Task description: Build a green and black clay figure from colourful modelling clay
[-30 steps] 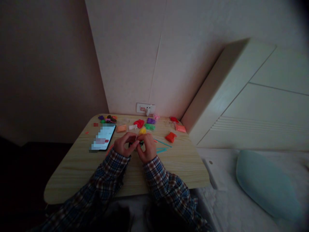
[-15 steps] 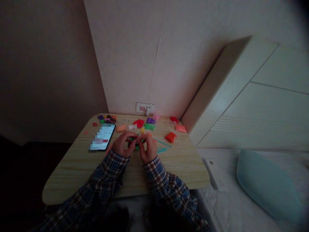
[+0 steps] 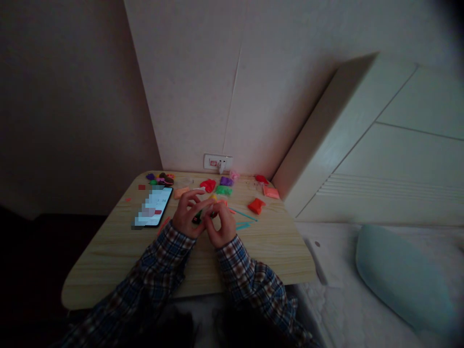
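Both of my hands meet over the middle of a light wooden table point(image 3: 119, 251). My left hand point(image 3: 186, 216) has its upper fingers lifted and spread while its thumb and forefinger pinch a small pale piece. My right hand point(image 3: 221, 226) is curled and pinches the same small piece where the fingertips meet. A dark green lump point(image 3: 197, 217) lies on the table just under them. A yellow clay bit point(image 3: 213, 197) shows just beyond my fingers.
A lit phone point(image 3: 154, 207) lies left of my hands. Packets of clay, red point(image 3: 208, 185), green point(image 3: 224, 190), purple point(image 3: 226, 181) and orange point(image 3: 256, 206), lie at the table's far side, with teal sticks point(image 3: 243, 220) to the right. A wall socket point(image 3: 217, 162), a white headboard point(image 3: 348, 145) and a pale blue pillow point(image 3: 402, 275) lie beyond.
My left hand's upper fingers have lifted and spread; both hands shifted slightly. The pinch at the fingertips stays.
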Action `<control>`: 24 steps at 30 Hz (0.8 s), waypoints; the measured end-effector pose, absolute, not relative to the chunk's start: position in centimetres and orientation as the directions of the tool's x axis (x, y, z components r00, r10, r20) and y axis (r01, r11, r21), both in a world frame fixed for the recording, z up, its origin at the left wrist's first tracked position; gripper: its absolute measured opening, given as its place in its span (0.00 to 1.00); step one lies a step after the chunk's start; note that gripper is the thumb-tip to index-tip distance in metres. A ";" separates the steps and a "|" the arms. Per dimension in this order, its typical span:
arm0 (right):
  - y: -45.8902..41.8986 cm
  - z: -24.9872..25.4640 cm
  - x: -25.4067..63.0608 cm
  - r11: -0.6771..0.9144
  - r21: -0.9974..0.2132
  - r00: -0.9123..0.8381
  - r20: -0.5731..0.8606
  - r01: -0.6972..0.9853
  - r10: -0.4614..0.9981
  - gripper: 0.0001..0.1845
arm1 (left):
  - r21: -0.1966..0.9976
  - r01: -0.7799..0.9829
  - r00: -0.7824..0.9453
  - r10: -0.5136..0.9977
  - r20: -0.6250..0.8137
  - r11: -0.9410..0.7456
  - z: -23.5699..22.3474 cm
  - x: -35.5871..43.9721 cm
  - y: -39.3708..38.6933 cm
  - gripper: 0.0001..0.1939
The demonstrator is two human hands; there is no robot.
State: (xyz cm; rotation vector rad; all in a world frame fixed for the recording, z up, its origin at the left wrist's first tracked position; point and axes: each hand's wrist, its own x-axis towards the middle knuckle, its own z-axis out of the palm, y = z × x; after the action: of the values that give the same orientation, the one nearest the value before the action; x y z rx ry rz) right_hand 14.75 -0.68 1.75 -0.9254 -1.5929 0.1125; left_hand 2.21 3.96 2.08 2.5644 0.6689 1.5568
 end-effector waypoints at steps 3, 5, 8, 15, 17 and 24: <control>-1.0 2.2 14.7 0.701 -0.564 0.041 0.791 0.437 0.610 0.04 | 0.242 0.329 0.364 0.359 0.860 -0.913 2.3 2.2 3.9 0.19; -1.0 2.4 14.7 0.719 -0.572 0.037 0.792 0.394 0.609 0.04 | 0.162 0.362 0.356 0.297 0.886 -0.918 2.6 2.1 4.0 0.18; -1.1 2.4 14.6 0.742 -0.570 0.018 0.797 0.353 0.603 0.04 | 0.087 0.418 0.318 0.235 0.918 -0.904 3.1 2.0 4.0 0.16; -0.9 2.3 14.8 0.683 -0.706 -0.055 0.687 0.184 0.725 0.05 | 0.168 0.416 0.193 0.268 0.944 -0.894 2.7 2.0 3.7 0.14; -0.7 2.2 14.9 0.655 -0.745 -0.044 0.655 0.128 0.754 0.08 | 0.197 0.464 0.149 0.296 0.944 -0.864 2.1 1.6 4.0 0.13; 1.3 0.2 16.1 0.381 -0.851 0.376 0.507 0.361 0.776 0.07 | 0.650 0.439 -0.306 0.577 0.757 -0.620 1.5 -0.5 6.5 0.07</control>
State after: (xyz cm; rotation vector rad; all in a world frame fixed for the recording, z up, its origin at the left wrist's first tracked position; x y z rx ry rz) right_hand 16.10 1.27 0.16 -1.2149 -1.2208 0.3721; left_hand -0.55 6.51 1.49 1.7868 1.3178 2.0778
